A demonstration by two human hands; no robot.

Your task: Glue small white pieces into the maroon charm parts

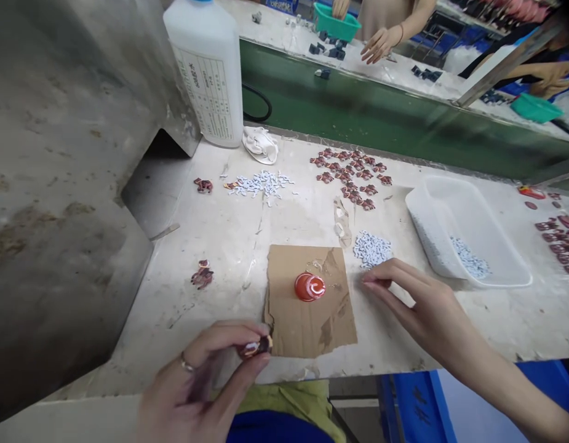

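My left hand (210, 375), a ring on one finger, pinches a small brown figurine (256, 347) near the table's front edge. Thumb and fingertips of my right hand (395, 286) are closed together beside a small heap of tiny pale blue pieces (371, 248); whatever they grip, if anything, is too small to make out. Between the hands, a small cup of red liquid (309, 287) stands on a torn cardboard piece (288, 332). One brown figurine (202, 275) lies to the left on the table, and another figurine (203, 185) farther back.
Pale blue strips (261, 184) lie scattered at the back. Many brown figurines (351, 172) are grouped behind the cardboard. A white tub (505, 284) holds more blue pieces. A large white bottle (210, 74) and a metal housing (58, 184) bound the left. Across the green divider (321, 98), co-workers' hands are visible.
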